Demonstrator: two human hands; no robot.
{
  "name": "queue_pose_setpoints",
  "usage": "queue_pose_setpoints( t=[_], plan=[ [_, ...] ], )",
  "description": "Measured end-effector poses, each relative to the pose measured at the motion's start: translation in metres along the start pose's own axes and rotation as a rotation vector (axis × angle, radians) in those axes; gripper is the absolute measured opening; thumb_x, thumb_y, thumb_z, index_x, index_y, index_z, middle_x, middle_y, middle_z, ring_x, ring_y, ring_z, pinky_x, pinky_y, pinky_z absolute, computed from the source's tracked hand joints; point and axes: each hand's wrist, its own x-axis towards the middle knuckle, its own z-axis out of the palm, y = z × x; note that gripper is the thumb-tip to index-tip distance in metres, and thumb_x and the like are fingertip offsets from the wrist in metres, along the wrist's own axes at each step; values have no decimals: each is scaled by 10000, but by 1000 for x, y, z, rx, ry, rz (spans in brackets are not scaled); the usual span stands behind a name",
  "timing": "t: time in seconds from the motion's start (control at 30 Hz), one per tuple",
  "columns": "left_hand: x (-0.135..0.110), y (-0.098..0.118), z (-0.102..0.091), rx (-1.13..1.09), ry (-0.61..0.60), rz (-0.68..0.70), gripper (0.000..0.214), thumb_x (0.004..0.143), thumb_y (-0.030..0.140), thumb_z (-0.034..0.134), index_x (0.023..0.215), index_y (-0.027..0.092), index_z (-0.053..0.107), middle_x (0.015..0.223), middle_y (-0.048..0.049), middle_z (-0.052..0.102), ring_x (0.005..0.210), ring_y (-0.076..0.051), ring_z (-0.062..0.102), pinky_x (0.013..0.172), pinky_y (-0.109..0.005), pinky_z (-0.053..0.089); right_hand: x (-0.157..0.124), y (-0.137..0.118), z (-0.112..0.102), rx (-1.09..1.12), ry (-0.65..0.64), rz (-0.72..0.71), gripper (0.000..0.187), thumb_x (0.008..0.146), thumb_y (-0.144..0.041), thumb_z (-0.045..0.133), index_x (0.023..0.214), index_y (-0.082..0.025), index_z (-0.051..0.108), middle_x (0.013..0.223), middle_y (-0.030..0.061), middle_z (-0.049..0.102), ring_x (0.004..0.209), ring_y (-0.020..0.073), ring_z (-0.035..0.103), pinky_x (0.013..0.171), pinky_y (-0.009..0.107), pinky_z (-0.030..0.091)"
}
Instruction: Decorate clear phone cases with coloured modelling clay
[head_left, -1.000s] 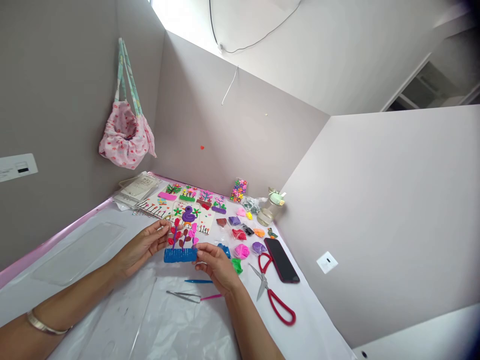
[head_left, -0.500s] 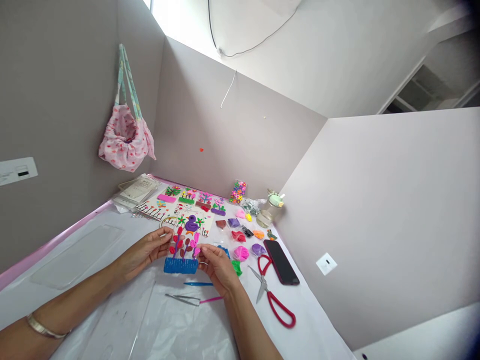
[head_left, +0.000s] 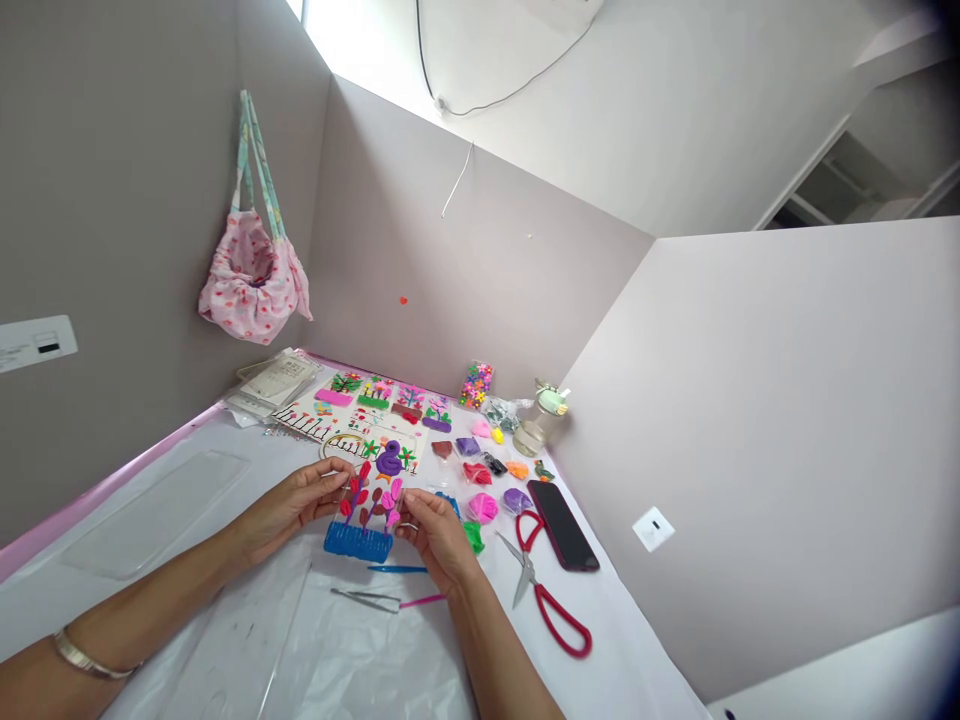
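Between both hands is a clear plastic panel decorated with coloured clay (head_left: 360,541): a blue band at the bottom, red, brown and pink leaves on purple stems, a purple bird near the top. My left hand (head_left: 307,502) pinches its left edge, and my right hand (head_left: 435,535) grips the right edge. The panel tilts slightly, raised over the table. Just below it lie a blue modelling tool (head_left: 396,569), metal tweezers (head_left: 367,600) and a pink stick (head_left: 422,601), partly behind my right wrist.
Red-handled scissors (head_left: 534,575) and a black phone (head_left: 562,525) lie at right. Behind are several bagged clay lumps (head_left: 482,508), a jar (head_left: 530,437) and a box of colourful beads (head_left: 476,384). Decorated small panels (head_left: 373,394) stand at the back; clear sheets (head_left: 157,510) lie left.
The decorated panel has tilted a little, its top leaning right and its blue bottom shifting slightly left and down. Both hands keep their hold; the left has moved slightly right.
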Motion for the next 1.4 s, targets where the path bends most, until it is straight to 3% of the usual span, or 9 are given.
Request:
queue_pose_setpoints(
  t=[0.23, 0.33, 0.53, 0.77, 0.87, 1.17, 1.4],
  plan=[
    [0, 0, -1, 30, -25, -7, 285, 982, 331, 627, 1217, 171, 632, 1224, -91, 658, 1005, -231, 674, 853, -423, 589, -2, -2, 2, -12, 4, -21, 345, 662, -464, 877, 765, -154, 766, 724, 26, 674, 633, 104, 552, 617, 221, 432],
    [1, -1, -2, 34, -21, 3, 244, 972, 334, 642, 1140, 157, 660, 1120, -72, 693, 944, -209, 683, 837, -400, 583, -2, -2, 2, -20, 17, -28, 345, 651, -459, 883, 764, -156, 760, 717, 24, 671, 629, 107, 549, 624, 231, 431],
    [5, -5, -3, 55, 29, 26, 279, 823, 426, 798, 1001, 212, 771, 965, -38, 764, 924, -198, 668, 904, -308, 516, -2, -3, 1, -44, 44, -64, 339, 657, -467, 878, 724, -164, 739, 676, 1, 629, 597, 94, 496, 577, 219, 370],
    [6, -8, -6, 150, 109, 70, 307, 763, 472, 821, 945, 225, 818, 824, -13, 721, 720, -156, 554, 714, -253, 456, 0, -2, 0, -75, 71, -80, 345, 651, -481, 863, 763, -175, 750, 689, 0, 629, 572, 97, 480, 549, 231, 341],
    [4, -4, -3, 164, 108, 88, 355, 781, 538, 778, 914, 212, 823, 738, -18, 679, 724, -178, 553, 716, -267, 455, 0, -2, 0, -90, 81, -88, 319, 657, -465, 851, 762, -180, 753, 681, -1, 633, 563, 101, 473, 548, 237, 343],
    [4, -3, 1, 167, 110, 91, 368, 750, 523, 798, 935, 205, 825, 803, -53, 711, 760, -213, 588, 811, -329, 491, -3, -5, 1, -102, 90, -113, 271, 684, -437, 824, 748, -184, 749, 678, -6, 630, 565, 99, 467, 567, 242, 366],
    [3, 7, 3, 237, 104, 88, 352, 710, 534, 832, 869, 220, 810, 785, -17, 680, 677, -160, 506, 677, -261, 442, -2, -4, 2, -94, 85, -100, 272, 678, -431, 817, 755, -178, 751, 690, -2, 641, 572, 97, 485, 561, 233, 367]
  ],
)
